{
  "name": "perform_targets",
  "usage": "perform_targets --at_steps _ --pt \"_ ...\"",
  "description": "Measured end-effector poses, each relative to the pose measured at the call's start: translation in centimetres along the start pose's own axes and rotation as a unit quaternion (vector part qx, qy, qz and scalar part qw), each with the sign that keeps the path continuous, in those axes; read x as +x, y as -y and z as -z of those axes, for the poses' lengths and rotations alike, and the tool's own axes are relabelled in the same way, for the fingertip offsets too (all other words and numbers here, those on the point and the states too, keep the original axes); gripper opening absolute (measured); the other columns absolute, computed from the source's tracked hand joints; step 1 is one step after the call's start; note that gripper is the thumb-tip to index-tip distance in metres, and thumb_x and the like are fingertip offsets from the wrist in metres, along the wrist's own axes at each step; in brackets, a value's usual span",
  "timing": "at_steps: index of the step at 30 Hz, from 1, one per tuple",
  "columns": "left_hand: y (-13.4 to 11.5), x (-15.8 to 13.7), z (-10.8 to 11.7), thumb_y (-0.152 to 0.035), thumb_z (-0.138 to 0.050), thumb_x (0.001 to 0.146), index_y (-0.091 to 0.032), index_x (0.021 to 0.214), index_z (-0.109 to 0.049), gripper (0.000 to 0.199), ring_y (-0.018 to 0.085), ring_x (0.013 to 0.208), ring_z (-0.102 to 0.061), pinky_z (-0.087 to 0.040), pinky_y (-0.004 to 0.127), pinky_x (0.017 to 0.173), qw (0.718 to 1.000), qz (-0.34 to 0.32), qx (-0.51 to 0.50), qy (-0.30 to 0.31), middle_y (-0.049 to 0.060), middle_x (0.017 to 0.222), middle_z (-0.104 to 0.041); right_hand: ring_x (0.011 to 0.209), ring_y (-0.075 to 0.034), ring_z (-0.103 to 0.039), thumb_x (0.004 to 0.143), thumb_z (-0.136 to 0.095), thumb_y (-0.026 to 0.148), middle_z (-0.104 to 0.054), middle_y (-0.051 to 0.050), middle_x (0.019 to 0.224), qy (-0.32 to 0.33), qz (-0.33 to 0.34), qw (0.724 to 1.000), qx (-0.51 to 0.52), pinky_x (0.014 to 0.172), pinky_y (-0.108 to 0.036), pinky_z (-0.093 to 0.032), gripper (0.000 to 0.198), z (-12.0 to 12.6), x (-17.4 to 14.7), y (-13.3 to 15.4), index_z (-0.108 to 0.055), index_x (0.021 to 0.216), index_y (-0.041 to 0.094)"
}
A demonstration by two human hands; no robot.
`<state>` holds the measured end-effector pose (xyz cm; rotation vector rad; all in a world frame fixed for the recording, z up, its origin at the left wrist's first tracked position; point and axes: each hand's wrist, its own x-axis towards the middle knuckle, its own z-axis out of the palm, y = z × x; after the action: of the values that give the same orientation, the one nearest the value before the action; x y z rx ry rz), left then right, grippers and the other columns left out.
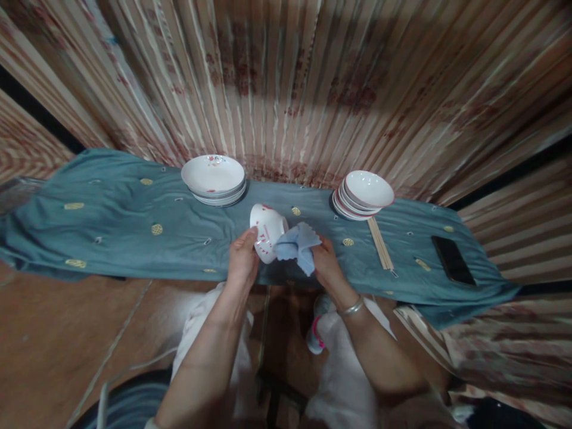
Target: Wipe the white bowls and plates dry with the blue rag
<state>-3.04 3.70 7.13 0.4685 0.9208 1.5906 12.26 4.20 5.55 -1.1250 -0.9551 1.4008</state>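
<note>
A white bowl (267, 233) with red markings is tipped on its side above the front of the cloth-covered table. My left hand (243, 256) is closed on the bowl's left side, with the thumb on its outer wall. A light blue cloth (298, 245) with a scalloped edge bunches against the bowl's right side. My right hand (326, 262) grips the cloth from the right; some of its fingers are hidden behind the fabric.
A stack of white plates (213, 174) stands at the back left. Stacked red-rimmed bowls (369, 189) are at the back right, with chopsticks (379, 243) in front. A black phone (453, 260) lies near the right end of the teal tablecloth (120, 232). Curtains (286, 89) hang behind.
</note>
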Motion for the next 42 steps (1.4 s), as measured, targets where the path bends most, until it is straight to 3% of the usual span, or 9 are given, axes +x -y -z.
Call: perform_targets --at_steps 4,6,8,11,15,24,28,36,42 --pt "0.1 0.1 0.2 -0.041 -0.086 0.054 -0.013 0.074 -0.07 0.038 0.025 0.079 -0.072 -0.055 0.034 0.075 1.0 0.015 -0.015 0.0 0.008 0.07 -0.074 0.064 -0.016 -0.057 0.084 -0.053 0.033 -0.064 0.002 0.067 -0.028 0.158 0.973 -0.168 0.067 -0.028 -0.051 0.017 0.5 0.0 0.6 -0.067 0.083 0.022" --pt "0.2 0.1 0.2 -0.039 -0.087 0.054 -0.012 0.073 -0.071 0.036 0.022 0.072 -0.071 -0.055 0.032 0.072 0.999 0.023 -0.022 0.0 0.007 0.069 -0.074 0.089 -0.02 -0.063 0.087 -0.05 0.031 -0.071 -0.003 0.091 -0.014 0.223 0.942 -0.252 0.088 -0.034 -0.05 0.022 0.4 -0.2 0.3 -0.068 0.099 0.023" --pt "0.2 0.0 0.2 -0.037 -0.087 0.054 -0.012 0.071 -0.071 0.034 0.019 0.063 -0.069 -0.055 0.03 0.068 0.999 0.033 -0.026 0.003 0.006 0.065 -0.073 0.115 -0.022 -0.058 0.09 -0.048 0.03 -0.067 -0.006 0.118 0.017 0.273 0.909 -0.314 0.106 -0.039 -0.041 0.031 0.2 -0.3 -0.1 -0.065 0.114 0.024" --pt "0.1 -0.2 0.1 -0.035 -0.087 0.057 -0.012 0.07 -0.071 0.031 0.016 0.055 -0.066 -0.056 0.029 0.065 0.999 0.045 -0.025 0.012 0.004 0.062 -0.072 0.132 -0.023 -0.046 0.093 -0.043 0.031 -0.056 -0.01 0.137 0.044 0.306 0.872 -0.378 0.116 -0.043 -0.031 0.04 0.1 0.0 -0.8 -0.057 0.129 0.021" --pt "-0.1 -0.3 0.2 -0.034 -0.086 0.059 -0.012 0.071 -0.07 0.029 0.016 0.056 -0.067 -0.057 0.029 0.064 0.998 0.048 -0.024 0.009 0.004 0.062 -0.072 0.131 -0.024 -0.046 0.096 -0.038 0.032 -0.055 -0.013 0.139 0.042 0.305 0.848 -0.432 0.115 -0.045 -0.033 0.042 0.5 0.5 -1.0 -0.057 0.129 0.016" --pt "-0.3 0.0 0.5 -0.034 -0.085 0.061 -0.013 0.069 -0.069 0.028 0.021 0.065 -0.071 -0.058 0.031 0.069 0.999 0.035 -0.021 -0.02 0.006 0.064 -0.073 0.111 -0.025 -0.058 0.094 -0.041 0.03 -0.068 -0.012 0.117 0.062 0.288 0.843 -0.45 0.104 -0.044 -0.042 0.032 0.2 -0.4 -0.3 -0.067 0.108 0.019" --pt "-0.3 0.1 0.6 -0.036 -0.084 0.061 -0.013 0.07 -0.069 0.029 0.023 0.07 -0.071 -0.057 0.032 0.071 0.999 0.035 -0.015 -0.014 0.008 0.066 -0.073 0.109 -0.024 -0.059 0.094 -0.042 0.03 -0.069 -0.009 0.114 0.068 0.296 0.856 -0.418 0.102 -0.042 -0.043 0.028 0.2 -0.8 -0.1 -0.068 0.105 0.023" --pt "-0.2 -0.4 0.1 -0.036 -0.086 0.057 -0.012 0.073 -0.07 0.033 0.019 0.06 -0.068 -0.056 0.029 0.063 0.999 0.049 -0.015 0.006 0.005 0.062 -0.071 0.129 -0.022 -0.05 0.096 -0.039 0.03 -0.057 -0.01 0.136 0.056 0.311 0.868 -0.384 0.113 -0.044 -0.036 0.039 0.1 -0.7 -1.0 -0.058 0.129 0.022" --pt "-0.1 -0.9 -0.4 -0.037 -0.086 0.056 -0.012 0.07 -0.068 0.034 0.023 0.07 -0.071 -0.057 0.033 0.067 0.997 0.066 -0.005 0.032 0.006 0.064 -0.071 0.14 -0.021 -0.037 0.096 -0.035 0.027 -0.047 -0.011 0.147 0.028 0.361 0.831 -0.423 0.12 -0.048 -0.026 0.047 -0.3 -0.2 -1.1 -0.044 0.142 0.02"
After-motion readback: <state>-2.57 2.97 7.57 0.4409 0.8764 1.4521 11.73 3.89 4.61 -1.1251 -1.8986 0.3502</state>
